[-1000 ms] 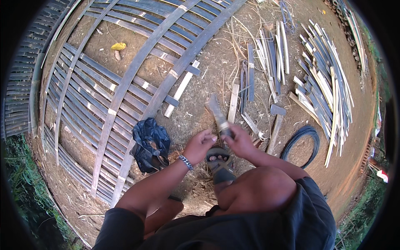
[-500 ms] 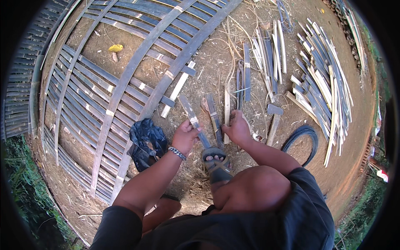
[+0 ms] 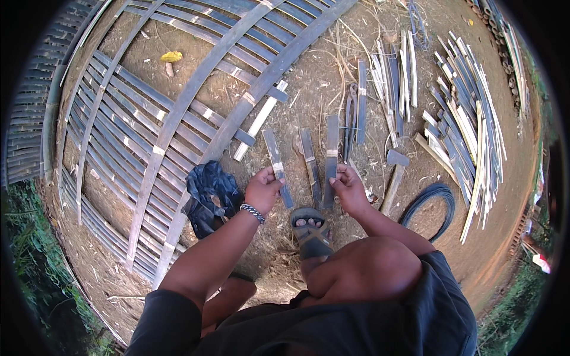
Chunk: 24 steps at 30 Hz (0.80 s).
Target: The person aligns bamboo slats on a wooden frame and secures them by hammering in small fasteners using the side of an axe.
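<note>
- Slatted bamboo panel (image 3: 157, 151): far end cut off by upper edge.
- Bamboo strip (image 3: 271, 148) in left hand (image 3: 262, 190): partly covered.
- Black plastic bag (image 3: 208, 188): inside mostly hidden.
- Red-and-white object (image 3: 541, 263): too small to identify.

Two held slats (image 3: 274, 154), one bag (image 3: 202, 191), one wire coil (image 3: 434, 190), apparently one pair of pliers (image 3: 350, 110)

- Left strip (image 3: 275, 159): flat, narrow, dark grey, pale-banded near its middle; just left of frame centre, top leaning toward upper left, pinched by the left hand (image 3: 263, 191).
- Right strip (image 3: 332, 133): similar, nearly vertical in frame, right of centre, pinched by the right hand (image 3: 349, 190); ground contact seems unclear.
</note>
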{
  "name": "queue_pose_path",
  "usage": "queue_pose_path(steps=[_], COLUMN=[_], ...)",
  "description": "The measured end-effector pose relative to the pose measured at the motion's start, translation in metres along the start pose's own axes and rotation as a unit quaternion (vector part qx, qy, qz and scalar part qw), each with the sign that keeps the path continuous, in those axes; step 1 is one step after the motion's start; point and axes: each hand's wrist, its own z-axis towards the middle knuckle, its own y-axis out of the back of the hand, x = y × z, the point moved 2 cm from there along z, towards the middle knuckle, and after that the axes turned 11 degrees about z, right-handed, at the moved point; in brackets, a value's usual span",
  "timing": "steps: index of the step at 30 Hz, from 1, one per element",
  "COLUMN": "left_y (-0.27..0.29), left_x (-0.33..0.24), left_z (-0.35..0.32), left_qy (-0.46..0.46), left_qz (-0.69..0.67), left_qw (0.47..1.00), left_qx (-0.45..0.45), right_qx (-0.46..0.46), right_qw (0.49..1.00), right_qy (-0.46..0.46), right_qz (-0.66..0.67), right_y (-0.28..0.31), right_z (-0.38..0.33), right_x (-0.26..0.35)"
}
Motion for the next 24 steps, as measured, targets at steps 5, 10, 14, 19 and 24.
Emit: queue_pose_path(steps=[5,10,14,19,24], left_y=[-0.009,-0.02,-0.022,-0.027,-0.055], left_x=[0.022,0.028,0.032,0.025,-0.015], left_z=[0.0,0.002,0.013,0.021,-0.01], left_qy=[0.064,0.026,-0.015,-0.026,-0.109], left_qz=[0.079,0.174,0.15,0.16,0.322], left_qw=[0.995,0.984,0.988,0.986,0.922], left_qx=[0.007,-0.032,-0.027,-0.046,-0.186], right_qx=[0.01,-0.031,-0.071,0.004,0.099], right_qw=[0.989,0.921,0.877,0.967,0.983], right_qy=[-0.07,-0.05,-0.007,-0.05,-0.073], right_qz=[-0.128,-0.386,-0.475,-0.251,-0.136], right_y=[0.012,-0.027,-0.044,-0.031,-0.016], right_z=[0.003,0.002,0.006,0.011,0.011], right_x=[-0.021,0.007,0.014,0.016,0.058])
